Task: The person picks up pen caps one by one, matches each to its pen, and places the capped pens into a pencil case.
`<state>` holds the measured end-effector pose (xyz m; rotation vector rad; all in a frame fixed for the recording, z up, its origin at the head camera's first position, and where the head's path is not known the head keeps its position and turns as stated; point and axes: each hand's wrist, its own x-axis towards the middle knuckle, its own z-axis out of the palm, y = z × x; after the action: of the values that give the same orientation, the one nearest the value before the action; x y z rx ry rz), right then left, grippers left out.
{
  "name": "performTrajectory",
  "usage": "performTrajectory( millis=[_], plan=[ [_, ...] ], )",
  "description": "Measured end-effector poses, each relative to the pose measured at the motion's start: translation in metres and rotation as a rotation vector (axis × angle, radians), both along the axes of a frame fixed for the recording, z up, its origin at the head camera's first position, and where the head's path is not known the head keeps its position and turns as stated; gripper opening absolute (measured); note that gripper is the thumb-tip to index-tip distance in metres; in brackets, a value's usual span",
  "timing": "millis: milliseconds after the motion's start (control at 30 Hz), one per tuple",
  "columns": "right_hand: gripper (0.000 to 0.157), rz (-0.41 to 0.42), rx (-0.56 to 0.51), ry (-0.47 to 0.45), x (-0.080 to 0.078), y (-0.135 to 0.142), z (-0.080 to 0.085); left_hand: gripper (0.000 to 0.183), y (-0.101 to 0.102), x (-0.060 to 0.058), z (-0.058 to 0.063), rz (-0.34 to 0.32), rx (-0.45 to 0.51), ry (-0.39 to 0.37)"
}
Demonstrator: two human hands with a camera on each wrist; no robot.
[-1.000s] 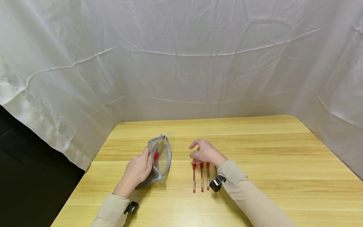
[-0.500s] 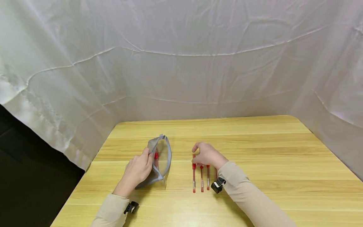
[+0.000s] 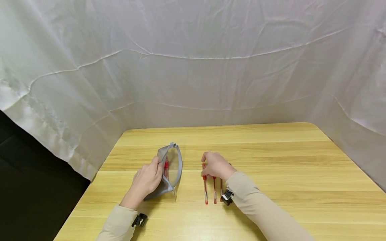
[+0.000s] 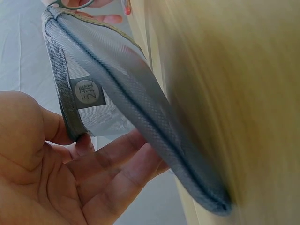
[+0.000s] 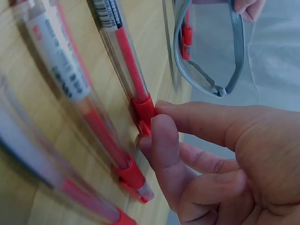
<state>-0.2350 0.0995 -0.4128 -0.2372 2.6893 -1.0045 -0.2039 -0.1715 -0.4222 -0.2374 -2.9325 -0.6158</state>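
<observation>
My left hand [image 3: 144, 180] pinches the rim of a grey mesh zip pouch [image 3: 180, 164] and holds its mouth open. A round printed label [image 4: 87, 91] shows on the pouch wall in the left wrist view. Inside the pouch a red pen [image 3: 166, 164] shows through the opening. With thumb and fingertips, my right hand [image 3: 215, 166] pinches the red cap end of the leftmost gel pen [image 5: 131, 70]. Beside it on the table lie a second red pen [image 5: 103, 131] and a third [image 5: 70, 187]. A fourth pen is mostly hidden behind the right hand and sleeve.
The wooden table [image 3: 271, 150] stretches far to the right and behind the hands. White fabric [image 3: 211, 83] hangs around its back and sides. A black surface [image 3: 30, 174] lies beyond the left edge. Both wrists wear black camera straps [image 3: 139, 220].
My right hand has come down onto the leftmost pen and pinched its cap end; that end has shifted slightly left. My left hand and the pouch have not moved.
</observation>
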Motion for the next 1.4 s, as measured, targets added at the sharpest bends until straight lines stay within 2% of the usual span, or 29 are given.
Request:
performTrajectory(
  millis=[800, 1400],
  plan=[
    [0.034, 0.001, 0.016, 0.054, -0.007, -0.019, -0.008, 0.019, -0.001, -0.002, -0.002, -0.002, -0.001, 0.001],
    [0.032, -0.024, -0.034, 0.019, -0.014, -0.025, -0.01, 0.019, -0.001, -0.002, -0.001, 0.002, -0.009, 0.0]
  ],
)
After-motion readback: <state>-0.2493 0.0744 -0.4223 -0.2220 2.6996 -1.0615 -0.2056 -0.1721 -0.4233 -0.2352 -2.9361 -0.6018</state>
